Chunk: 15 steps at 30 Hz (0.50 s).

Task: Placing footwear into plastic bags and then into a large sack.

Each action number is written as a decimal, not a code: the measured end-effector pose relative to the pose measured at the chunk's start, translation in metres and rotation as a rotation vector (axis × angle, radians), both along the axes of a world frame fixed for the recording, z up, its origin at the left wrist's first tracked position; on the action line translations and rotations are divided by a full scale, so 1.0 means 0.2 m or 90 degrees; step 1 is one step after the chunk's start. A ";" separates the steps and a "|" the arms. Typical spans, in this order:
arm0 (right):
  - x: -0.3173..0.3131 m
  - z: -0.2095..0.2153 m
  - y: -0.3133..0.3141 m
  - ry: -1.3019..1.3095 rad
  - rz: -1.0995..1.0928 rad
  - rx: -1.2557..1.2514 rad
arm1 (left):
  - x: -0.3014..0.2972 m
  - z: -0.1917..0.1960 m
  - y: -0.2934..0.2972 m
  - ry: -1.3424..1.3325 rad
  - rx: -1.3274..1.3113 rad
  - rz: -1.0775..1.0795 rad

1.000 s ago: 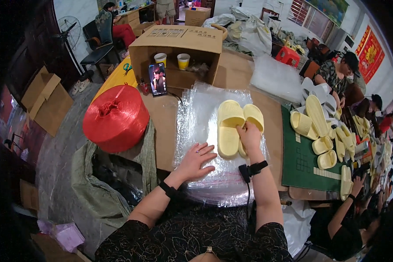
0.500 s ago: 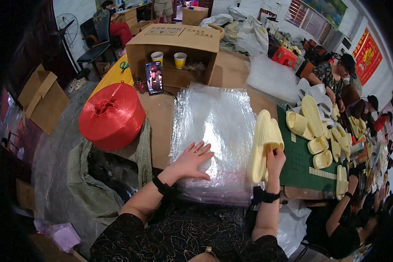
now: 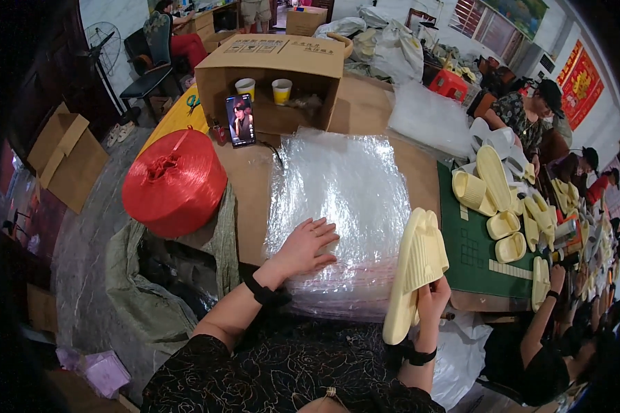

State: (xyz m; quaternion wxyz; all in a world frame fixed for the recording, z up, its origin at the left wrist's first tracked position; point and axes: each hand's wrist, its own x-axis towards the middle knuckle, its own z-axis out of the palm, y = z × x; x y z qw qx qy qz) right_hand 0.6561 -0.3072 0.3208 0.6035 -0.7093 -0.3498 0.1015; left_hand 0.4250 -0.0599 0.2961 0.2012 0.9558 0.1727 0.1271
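My right hand grips a pair of pale yellow slippers, held on edge with the soles together at the right side of a stack of clear plastic bags. My left hand lies flat on the near part of that stack, fingers spread, holding nothing. The bags rest on a brown cardboard-covered table.
A big red spool of twine stands to the left. An open cardboard box with two paper cups and a phone leaning on it sits behind. More yellow slippers lie on a green mat at right, where other people work.
My right hand lifted the slipper pair off the bag stack, turned it on edge and brought it toward the near right. My left hand stayed flat on the bags.
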 end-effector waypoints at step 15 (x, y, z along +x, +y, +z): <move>-0.19 0.09 0.05 0.075 0.208 0.000 | 0.05 -0.03 -0.03 0.006 0.046 0.026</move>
